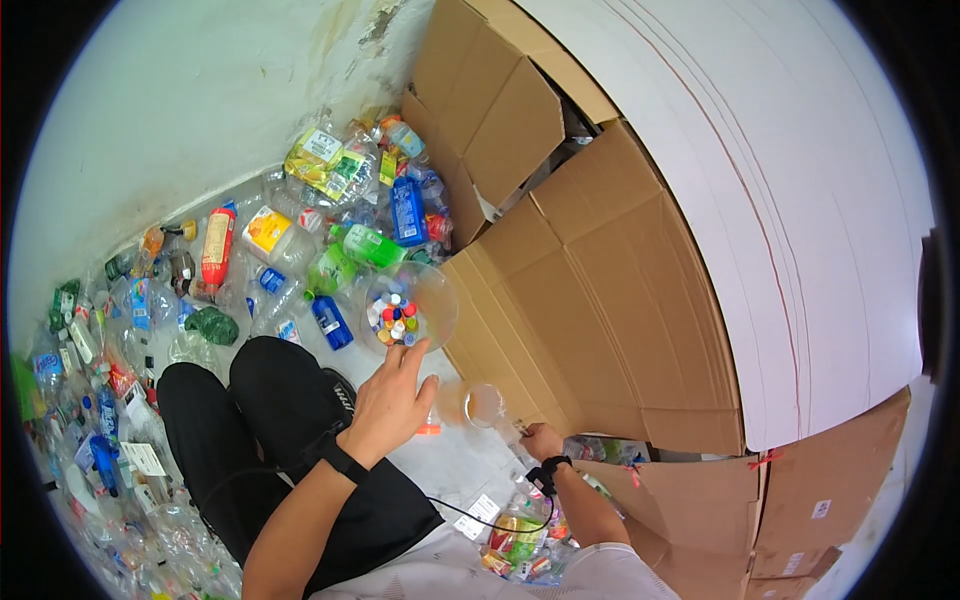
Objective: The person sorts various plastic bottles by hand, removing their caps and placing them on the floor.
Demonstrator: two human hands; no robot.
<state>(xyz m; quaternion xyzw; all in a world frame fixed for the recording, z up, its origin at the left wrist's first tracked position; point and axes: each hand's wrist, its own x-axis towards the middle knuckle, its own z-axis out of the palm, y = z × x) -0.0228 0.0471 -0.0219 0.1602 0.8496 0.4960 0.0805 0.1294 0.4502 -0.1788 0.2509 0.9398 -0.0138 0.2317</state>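
In the head view, my left hand [390, 400], fingers loosely spread, hovered beside the clear bowl [437, 300] of caps [395, 315], while my right hand [542, 442], farther from the bowl, grasped a blurred clear bottle [485, 405], its long axis apparently slanting bowlward from my grip.
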